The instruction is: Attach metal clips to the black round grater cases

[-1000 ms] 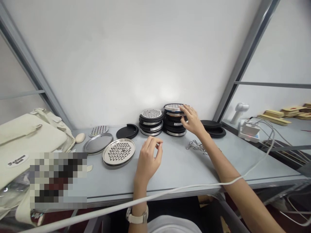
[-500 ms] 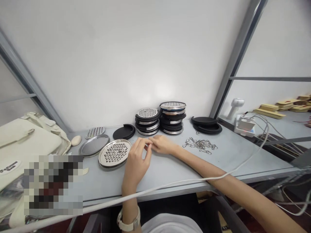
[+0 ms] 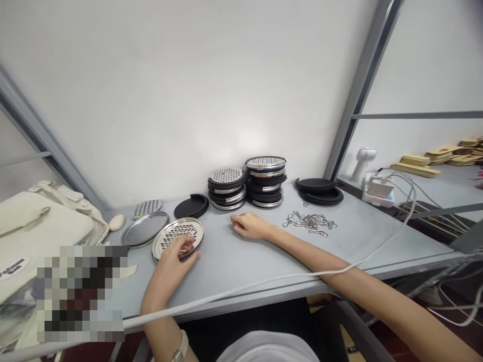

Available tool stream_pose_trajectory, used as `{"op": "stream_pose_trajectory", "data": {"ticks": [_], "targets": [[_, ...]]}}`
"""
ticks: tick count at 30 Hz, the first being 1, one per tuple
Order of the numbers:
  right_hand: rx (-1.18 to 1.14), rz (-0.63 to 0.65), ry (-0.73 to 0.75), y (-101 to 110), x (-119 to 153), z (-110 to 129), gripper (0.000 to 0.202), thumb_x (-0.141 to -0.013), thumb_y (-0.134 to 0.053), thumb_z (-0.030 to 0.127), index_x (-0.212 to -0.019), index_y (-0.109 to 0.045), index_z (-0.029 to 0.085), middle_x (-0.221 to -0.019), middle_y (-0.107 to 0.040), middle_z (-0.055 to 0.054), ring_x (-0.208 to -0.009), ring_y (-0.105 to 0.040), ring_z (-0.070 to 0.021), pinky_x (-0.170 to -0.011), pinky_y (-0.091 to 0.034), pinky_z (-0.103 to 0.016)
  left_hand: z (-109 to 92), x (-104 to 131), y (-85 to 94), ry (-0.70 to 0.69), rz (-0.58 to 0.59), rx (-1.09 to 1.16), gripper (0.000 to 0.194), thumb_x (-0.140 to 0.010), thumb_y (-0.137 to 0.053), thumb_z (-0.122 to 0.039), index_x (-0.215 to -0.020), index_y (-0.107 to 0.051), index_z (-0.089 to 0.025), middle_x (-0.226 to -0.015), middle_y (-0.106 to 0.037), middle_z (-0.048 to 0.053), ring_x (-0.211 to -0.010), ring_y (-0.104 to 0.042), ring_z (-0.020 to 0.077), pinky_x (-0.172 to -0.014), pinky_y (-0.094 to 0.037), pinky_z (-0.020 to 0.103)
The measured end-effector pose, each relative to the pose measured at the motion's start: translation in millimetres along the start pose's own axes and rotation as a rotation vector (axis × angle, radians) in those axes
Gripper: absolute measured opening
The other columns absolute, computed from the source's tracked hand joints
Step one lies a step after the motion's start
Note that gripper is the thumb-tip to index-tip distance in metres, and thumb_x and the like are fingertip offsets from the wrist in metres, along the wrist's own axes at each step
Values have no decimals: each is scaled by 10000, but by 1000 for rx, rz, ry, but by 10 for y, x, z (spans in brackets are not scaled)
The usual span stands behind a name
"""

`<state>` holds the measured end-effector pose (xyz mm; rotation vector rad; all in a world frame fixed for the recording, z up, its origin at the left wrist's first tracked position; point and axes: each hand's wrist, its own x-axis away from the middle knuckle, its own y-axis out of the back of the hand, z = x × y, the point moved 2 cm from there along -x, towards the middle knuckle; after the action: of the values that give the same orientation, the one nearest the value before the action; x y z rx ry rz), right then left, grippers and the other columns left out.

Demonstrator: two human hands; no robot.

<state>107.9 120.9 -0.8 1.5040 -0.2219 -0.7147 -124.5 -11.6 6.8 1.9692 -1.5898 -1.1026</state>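
My left hand (image 3: 172, 266) is over the near edge of a round metal grater disc (image 3: 190, 229), thumb and fingers curved and apart. Whether its fingertips touch the disc I cannot tell. Behind that disc lie a plain round metal plate (image 3: 145, 229) and another perforated disc (image 3: 147, 208). My right hand (image 3: 251, 225) rests on the grey table with its fingers curled closed; anything inside them is hidden. To its right is a pile of small metal clips (image 3: 311, 221). A black round holder with a notch (image 3: 191, 206) lies beyond the grater disc.
Two stacks of black holders with metal discs, a left stack (image 3: 227, 188) and a right stack (image 3: 265, 182), stand near the wall. More black holders (image 3: 319, 192) lie at the right. A white cable (image 3: 279, 279) crosses in front. A cream bag (image 3: 41, 221) sits at left.
My left hand has moved left and down, away from my right hand, to the grater disc. My right hand has stayed in about the same place, fingers curled.
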Motion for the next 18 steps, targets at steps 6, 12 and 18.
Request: {"op": "stream_pose_trajectory", "data": {"ticks": [6,12,18], "targets": [[-16,14,17,-13,-9,71,127,-859,-451,171,-912,-566,173,-723,-668,-46,-602,-545,-163,-575,-277,-248,22,5,38,1,53,24,156,-817,-569,-325,-886,-624,-197,-861,-639,38,-792,-613,197,-726,-501,333],[-22,12,23,2,-2,57,135,-865,-437,161,-916,-562,171,-713,-660,-44,-605,-546,-164,-582,-284,-247,-74,-2,75,-23,16,17,141,-794,-595,-318,-837,-655,-198,-849,-656,35,-780,-622,197,-719,-512,327],[-27,15,24,17,9,64,139,-871,-436,163,-920,-566,174,-718,-661,-40,-608,-547,-161,-579,-282,-245,-75,4,87,-13,5,9,146,-807,-583,-310,-872,-658,-203,-881,-655,38,-810,-617,202,-735,-504,333]]}}
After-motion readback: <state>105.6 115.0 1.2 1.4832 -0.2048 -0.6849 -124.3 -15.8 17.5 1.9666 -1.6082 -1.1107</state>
